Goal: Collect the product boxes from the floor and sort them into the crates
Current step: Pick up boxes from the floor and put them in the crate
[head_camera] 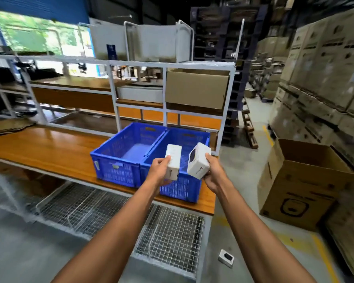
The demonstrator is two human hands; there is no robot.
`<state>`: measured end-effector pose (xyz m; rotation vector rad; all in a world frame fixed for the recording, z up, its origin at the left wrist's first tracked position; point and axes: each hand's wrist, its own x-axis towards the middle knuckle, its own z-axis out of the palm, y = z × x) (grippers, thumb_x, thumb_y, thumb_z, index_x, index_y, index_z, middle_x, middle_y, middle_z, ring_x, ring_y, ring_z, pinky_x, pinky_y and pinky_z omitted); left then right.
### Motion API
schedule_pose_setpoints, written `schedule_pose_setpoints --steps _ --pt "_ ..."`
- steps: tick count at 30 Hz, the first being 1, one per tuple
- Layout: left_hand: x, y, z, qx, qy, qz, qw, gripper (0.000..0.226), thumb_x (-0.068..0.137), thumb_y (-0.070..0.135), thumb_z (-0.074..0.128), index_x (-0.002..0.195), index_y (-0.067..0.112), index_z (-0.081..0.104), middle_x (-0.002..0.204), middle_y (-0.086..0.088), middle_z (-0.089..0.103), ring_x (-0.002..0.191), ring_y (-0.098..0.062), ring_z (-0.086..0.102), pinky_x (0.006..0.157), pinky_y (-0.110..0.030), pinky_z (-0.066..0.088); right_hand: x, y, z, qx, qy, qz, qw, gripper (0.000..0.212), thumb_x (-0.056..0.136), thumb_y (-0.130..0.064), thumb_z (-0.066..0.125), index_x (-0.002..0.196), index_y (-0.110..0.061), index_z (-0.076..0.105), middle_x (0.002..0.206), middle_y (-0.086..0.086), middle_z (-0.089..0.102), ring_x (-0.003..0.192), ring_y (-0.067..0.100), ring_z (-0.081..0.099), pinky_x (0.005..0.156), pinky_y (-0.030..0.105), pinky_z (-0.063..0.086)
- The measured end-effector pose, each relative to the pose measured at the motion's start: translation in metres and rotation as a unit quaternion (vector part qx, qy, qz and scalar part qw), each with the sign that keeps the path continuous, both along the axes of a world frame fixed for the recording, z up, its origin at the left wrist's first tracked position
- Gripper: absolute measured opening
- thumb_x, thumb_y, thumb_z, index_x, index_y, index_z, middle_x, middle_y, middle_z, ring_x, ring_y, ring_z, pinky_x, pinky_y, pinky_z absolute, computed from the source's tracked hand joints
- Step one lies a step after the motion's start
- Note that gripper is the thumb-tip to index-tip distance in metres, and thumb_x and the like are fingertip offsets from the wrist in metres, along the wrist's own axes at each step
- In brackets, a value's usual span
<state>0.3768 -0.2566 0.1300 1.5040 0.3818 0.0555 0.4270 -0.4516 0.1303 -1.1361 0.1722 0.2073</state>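
Two blue plastic crates stand side by side on the wooden workbench: the left crate and the right crate. My left hand grips a white product box upright over the near edge of the right crate. My right hand grips another white product box, tilted, with a dark picture on its top face, over the same crate. A third small white box with a dark picture lies on the concrete floor at the lower right.
The wooden workbench has a white metal frame and a wire mesh shelf below. An open cardboard carton stands on the floor to the right. Stacked cartons line the right aisle.
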Motion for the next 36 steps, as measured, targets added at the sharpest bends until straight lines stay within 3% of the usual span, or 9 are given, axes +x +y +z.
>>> schedule_pose_setpoints --steps 9,11,14,17,20,22,24,29,36 --pt "0.164 0.048 -0.021 0.053 0.055 -0.072 0.994 0.049 0.094 0.059 0.06 0.125 0.024 0.047 0.115 -0.011 0.067 0.101 -0.033 0.072 0.089 -0.056 0.061 0.128 0.064 -0.009 -0.184 -0.001 -0.056 0.981 0.032 0.108 -0.038 0.051 0.134 -0.021 0.045 0.117 0.007 0.067 0.092 0.022 0.069 0.052 0.03 0.053" --pt "0.192 0.051 -0.036 0.041 0.075 -0.092 0.992 0.045 0.098 0.055 0.058 0.125 0.02 0.048 0.116 -0.011 0.067 0.102 -0.035 0.072 0.081 -0.049 0.062 0.148 0.073 -0.019 -0.217 0.0 -0.075 0.973 0.03 0.108 -0.035 0.05 0.133 -0.02 0.045 0.114 0.007 0.064 0.089 0.021 0.067 0.053 0.029 0.051" --pt "0.223 0.047 -0.06 0.03 0.097 -0.147 0.984 0.034 0.106 0.034 0.054 0.124 0.006 0.061 0.116 -0.015 0.074 0.087 -0.029 0.072 0.065 -0.034 0.057 0.182 0.07 -0.058 -0.287 0.023 -0.082 0.954 0.034 0.103 -0.028 0.053 0.134 -0.017 0.05 0.119 0.009 0.066 0.098 0.025 0.068 0.07 0.035 0.057" --pt "0.233 0.042 -0.076 0.114 0.106 -0.191 0.969 0.023 0.097 0.015 0.052 0.102 0.001 0.069 0.102 -0.012 0.07 0.074 -0.018 0.057 0.066 -0.029 0.042 0.203 0.053 -0.1 -0.4 0.05 -0.039 0.914 0.039 0.08 -0.026 0.055 0.115 -0.014 0.067 0.118 0.01 0.073 0.098 0.027 0.07 0.086 0.04 0.06" --pt "0.23 0.047 -0.067 0.212 0.128 -0.19 0.95 0.017 0.098 0.003 0.046 0.082 0.006 0.052 0.076 -0.008 0.048 0.062 -0.02 0.036 0.055 -0.035 0.027 0.172 0.048 -0.068 -0.518 0.049 -0.061 0.852 0.02 0.085 -0.01 0.056 0.096 -0.011 0.072 0.101 0.013 0.071 0.099 0.031 0.063 0.083 0.033 0.049" --pt "0.238 0.054 -0.067 0.245 0.122 -0.197 0.941 0.03 0.098 -0.001 0.043 0.071 0.013 0.04 0.067 -0.005 0.034 0.058 -0.02 0.026 0.052 -0.036 0.021 0.167 0.042 -0.055 -0.531 0.049 -0.088 0.841 0.027 0.089 -0.008 0.059 0.107 -0.01 0.078 0.112 0.013 0.075 0.112 0.034 0.065 0.095 0.038 0.053" --pt "0.248 0.061 -0.073 0.204 0.123 -0.186 0.953 0.016 0.092 0.006 0.047 0.08 0.015 0.048 0.07 -0.007 0.04 0.059 -0.021 0.035 0.053 -0.037 0.023 0.17 0.038 -0.05 -0.524 0.041 -0.098 0.845 0.029 0.09 -0.01 0.061 0.113 -0.013 0.079 0.118 0.011 0.075 0.116 0.033 0.066 0.101 0.04 0.054" --pt "0.235 0.054 -0.054 0.058 0.075 -0.15 0.984 0.019 0.107 0.005 0.043 0.109 0.005 0.061 0.086 -0.011 0.062 0.064 -0.017 0.054 0.057 -0.026 0.042 0.159 0.033 -0.039 -0.505 0.013 -0.108 0.856 0.036 0.09 -0.005 0.05 0.109 -0.019 0.077 0.115 0.007 0.075 0.103 0.025 0.07 0.095 0.039 0.058" --pt "0.172 -0.002 -0.043 0.033 0.042 -0.221 0.974 0.022 0.107 0.012 0.048 0.109 0.008 0.07 0.092 -0.008 0.073 0.064 -0.016 0.063 0.062 -0.026 0.052 0.098 0.009 -0.045 -0.503 -0.025 -0.143 0.852 0.028 0.093 -0.012 0.052 0.096 -0.025 0.076 0.096 0.001 0.077 0.1 0.025 0.069 0.093 0.04 0.056"
